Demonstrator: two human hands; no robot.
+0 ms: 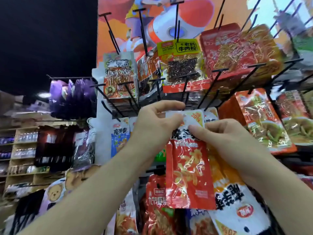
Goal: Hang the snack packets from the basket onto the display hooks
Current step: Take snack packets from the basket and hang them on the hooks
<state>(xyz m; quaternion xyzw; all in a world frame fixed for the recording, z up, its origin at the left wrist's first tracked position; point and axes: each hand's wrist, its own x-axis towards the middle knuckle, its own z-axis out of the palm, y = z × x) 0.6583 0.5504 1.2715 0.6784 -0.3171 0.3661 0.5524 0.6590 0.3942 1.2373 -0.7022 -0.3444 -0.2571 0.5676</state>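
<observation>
Forearms raised, my left hand (157, 126) pinches the red snack packet (188, 173) by its white top edge, and my right hand (227, 141) pinches the same edge beside it. Just above the packet juts 1 black hook (185, 89); higher hangs a yellow packet (180, 65).

Both arms raised (forearms bare), left hand (155, 123) and right hand (228, 141) pinching one packet (188, 175).

Red snack packet (188, 173) glossy crinkled plastic; display hooks (218, 85) matt black metal.
</observation>
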